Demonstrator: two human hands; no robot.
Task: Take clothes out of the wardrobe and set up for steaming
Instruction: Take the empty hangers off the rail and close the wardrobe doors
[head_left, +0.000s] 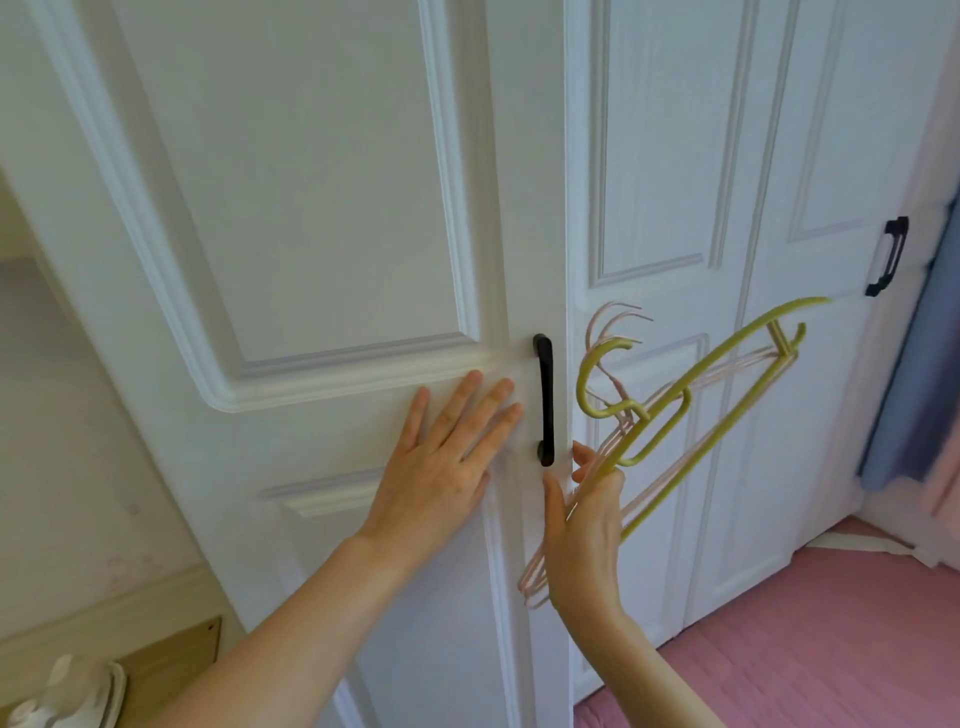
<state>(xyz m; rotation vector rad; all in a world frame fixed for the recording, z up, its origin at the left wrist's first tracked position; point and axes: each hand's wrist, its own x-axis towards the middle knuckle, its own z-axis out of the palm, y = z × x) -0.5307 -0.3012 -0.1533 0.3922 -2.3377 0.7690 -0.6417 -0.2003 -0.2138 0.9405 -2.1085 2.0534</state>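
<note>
In the middle of the frame the left hand (441, 462) lies flat with straight fingers on the white wardrobe door (291, 218), just beside its black handle (544, 400). To the right, the right hand (584, 525) grips a bundle of hangers (675, 415), one green and some pale pink, in front of the next door (675, 156). The floor (831, 649) at lower right is pink.

My right hand (584, 525) covers part of the hangers (675, 415) I grip; their far ends blur; the white object (67, 696) at the bottom-left corner is cropped and unidentifiable.
</note>
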